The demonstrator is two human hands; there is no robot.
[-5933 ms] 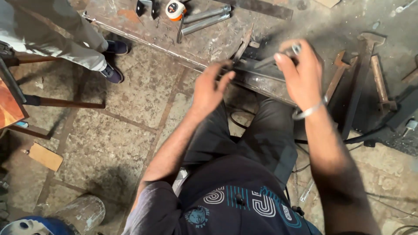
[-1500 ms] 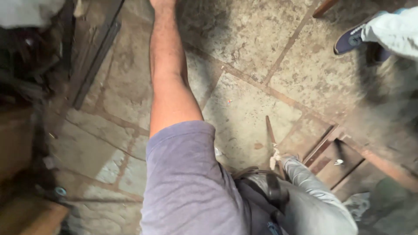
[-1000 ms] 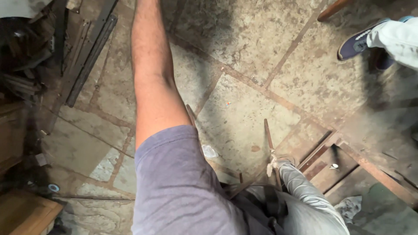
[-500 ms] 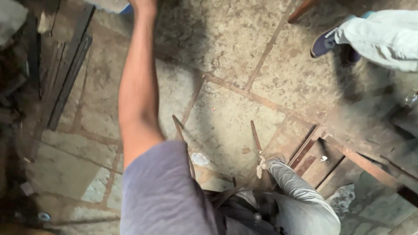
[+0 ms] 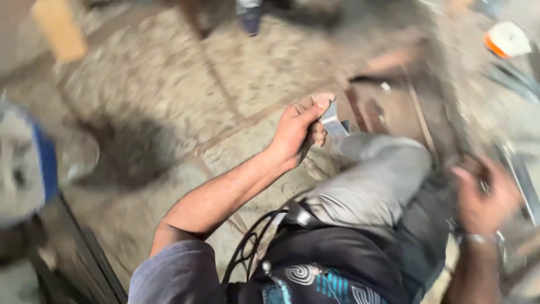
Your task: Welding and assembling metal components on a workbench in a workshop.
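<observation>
Pinching flat grey metal piece (image 5: pixel 334 123)

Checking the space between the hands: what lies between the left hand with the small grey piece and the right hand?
In the head view, the person's own grey-trousered leg lies between left hand, holding the grey piece, and blurred right hand.

There was a single view, from a camera worn on the person's head. It looked steeply down over the person's own chest and lap onto the stone-slab floor (image 5: pixel 169 112), at close range. The left hand (image 5: pixel 295 132) sat near the picture's middle and the right hand (image 5: pixel 486 194) at the right edge. Motion blur smeared the whole frame.
</observation>
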